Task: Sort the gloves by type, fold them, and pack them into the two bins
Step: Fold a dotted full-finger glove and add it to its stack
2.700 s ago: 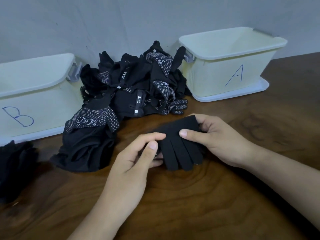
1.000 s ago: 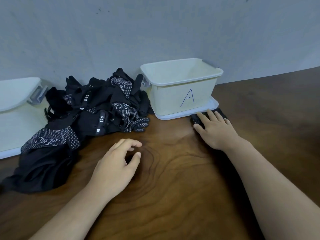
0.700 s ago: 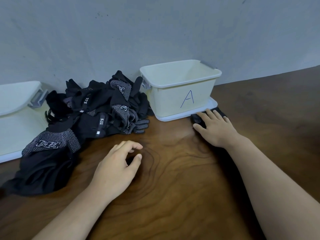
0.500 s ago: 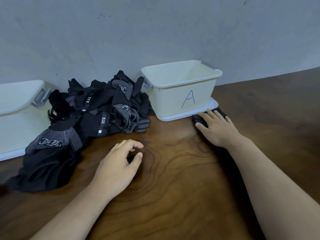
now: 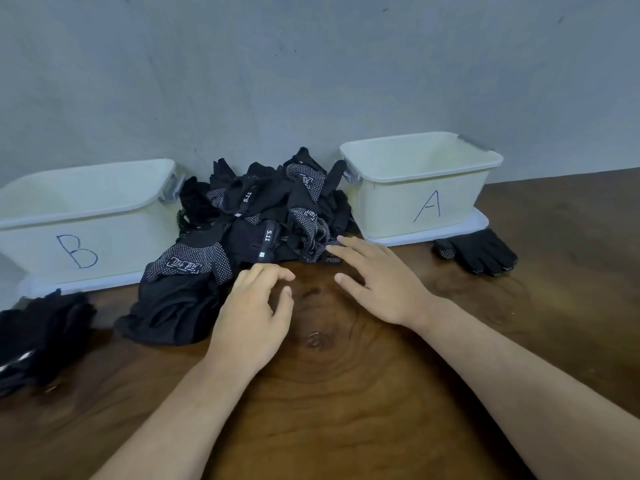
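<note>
So both hands are sitting empty on the wooden table (image 5: 346, 393): left hand (image 5: 254, 317) loosely curled, right hand (image 5: 377, 282) spread, fingertips maybe brushing the glove pile (image 5: 249, 230) between bin B (image 5: 86, 216) and bin A (image 5: 422, 188). A folded glove (image 5: 481, 252) is lying by A.

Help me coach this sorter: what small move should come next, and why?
Probably close the right hand on a glove at the near edge of the pile. Both hands are empty, its fingertips already reach that edge, and a black glove lies beside bin A.
</note>
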